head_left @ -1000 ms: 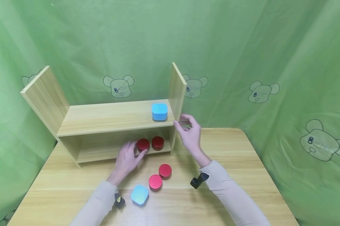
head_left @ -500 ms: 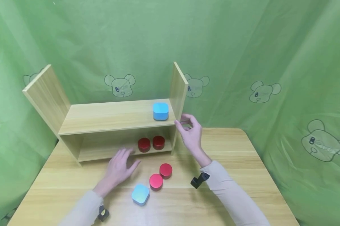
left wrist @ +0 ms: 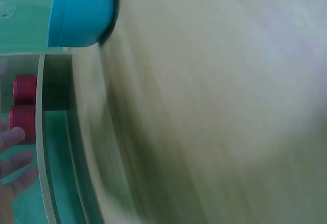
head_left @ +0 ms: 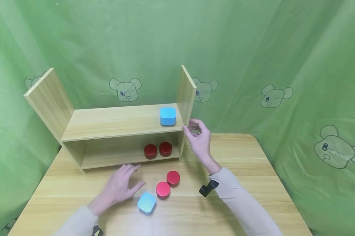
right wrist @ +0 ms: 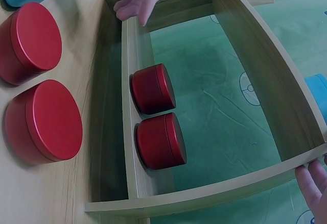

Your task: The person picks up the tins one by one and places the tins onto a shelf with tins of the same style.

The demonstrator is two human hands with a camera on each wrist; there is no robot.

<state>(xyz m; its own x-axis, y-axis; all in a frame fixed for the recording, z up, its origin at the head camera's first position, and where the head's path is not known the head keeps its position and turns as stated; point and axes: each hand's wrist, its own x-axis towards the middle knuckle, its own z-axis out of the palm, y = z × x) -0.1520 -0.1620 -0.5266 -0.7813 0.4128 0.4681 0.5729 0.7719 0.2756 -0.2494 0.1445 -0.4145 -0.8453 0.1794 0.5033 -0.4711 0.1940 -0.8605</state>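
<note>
My left hand (head_left: 118,186) hovers over the table with fingers spread and nothing in it, just left of a light-blue rounded square box (head_left: 147,204). Two red round tins, a nearer one (head_left: 163,190) and a farther one (head_left: 173,178), stand to the right of that box. My right hand (head_left: 199,139) holds the right side panel of the wooden shelf (head_left: 118,123), thumb at its front edge and fingers curled by its outer face. On the lower shelf, two darker red tins, one left (right wrist: 153,89) and one right (right wrist: 161,141), stand side by side.
Another blue box (head_left: 167,116) sits on the upper shelf near the right panel. The left side panel (head_left: 49,103) rises tall at the other end. Behind the wooden table (head_left: 239,170) hangs a green curtain (head_left: 233,49) with mouse-face prints.
My left hand has let go of the left tin on the lower shelf and drawn back toward the front left, over the table. The right hand stays at the panel.
</note>
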